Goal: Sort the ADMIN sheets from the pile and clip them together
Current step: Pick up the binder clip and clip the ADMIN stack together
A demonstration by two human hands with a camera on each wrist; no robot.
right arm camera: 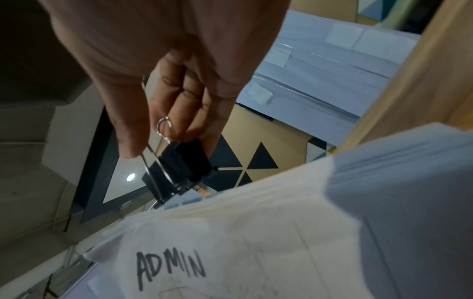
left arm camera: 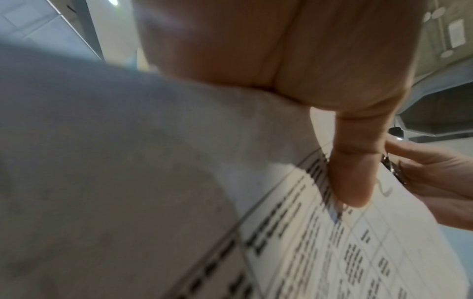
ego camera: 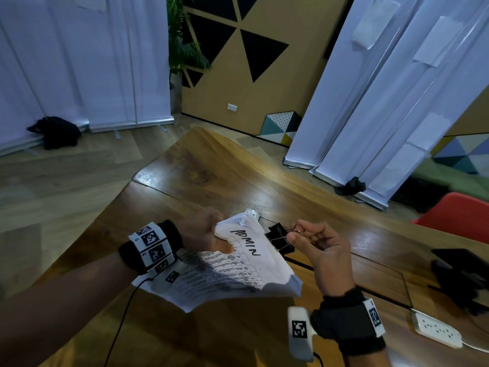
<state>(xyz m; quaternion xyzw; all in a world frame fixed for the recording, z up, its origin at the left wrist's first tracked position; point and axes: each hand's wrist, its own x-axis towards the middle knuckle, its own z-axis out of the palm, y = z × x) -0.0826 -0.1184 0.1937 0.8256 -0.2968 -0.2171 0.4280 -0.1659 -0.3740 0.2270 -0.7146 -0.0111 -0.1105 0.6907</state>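
A stack of white sheets (ego camera: 246, 263) with "ADMIN" handwritten on top is lifted off the wooden table (ego camera: 238, 170). My left hand (ego camera: 206, 234) grips its upper left corner, thumb (left arm camera: 355, 172) pressed on the printed grid of the ADMIN sheets (left arm camera: 332, 252). My right hand (ego camera: 312, 245) pinches the wire handles of a black binder clip (ego camera: 279, 238), held just off the stack's top right edge. In the right wrist view the binder clip (right arm camera: 179, 165) hangs with its mouth just above the ADMIN sheets (right arm camera: 230, 242); I cannot tell whether they touch.
More printed sheets (ego camera: 169, 287) lie on the table under the lifted stack. A white power strip (ego camera: 436, 331) and a dark object (ego camera: 460, 274) sit at the right edge. A red chair (ego camera: 460, 215) stands beyond the table.
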